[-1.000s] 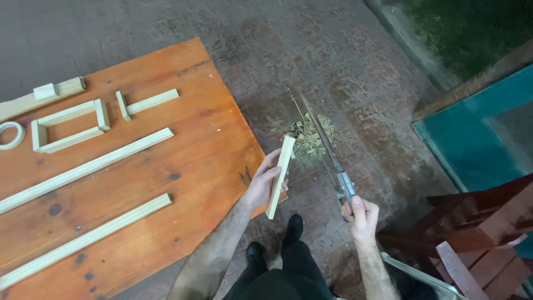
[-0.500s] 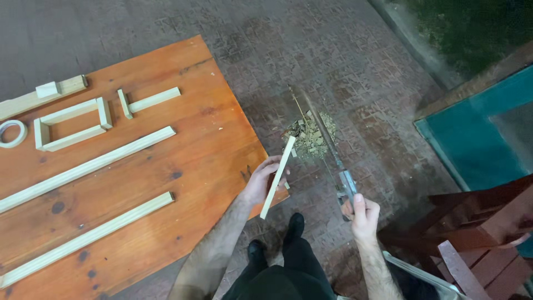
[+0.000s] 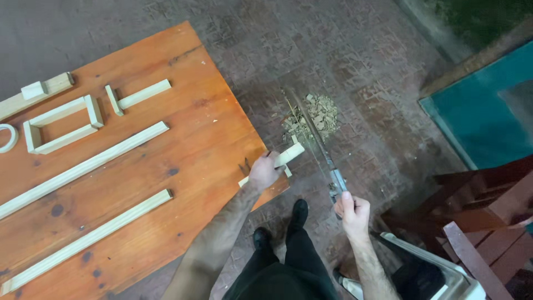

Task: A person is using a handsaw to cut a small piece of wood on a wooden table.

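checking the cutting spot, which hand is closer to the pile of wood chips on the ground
Left. The left hand, gripping a short wood strip, sits just below the chip pile. The right hand, holding the long blade, is farther back.

wood strips (image 3: pixel 83 166) lie on the table (image 3: pixel 200 128); chip pile (image 3: pixel 319 114) on floor to its right.

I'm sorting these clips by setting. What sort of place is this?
Probably an outdoor patio used as a makeshift woodworking spot: a brick-paved floor, an orange wooden table with cut wooden strips, and a pile of wood chips.
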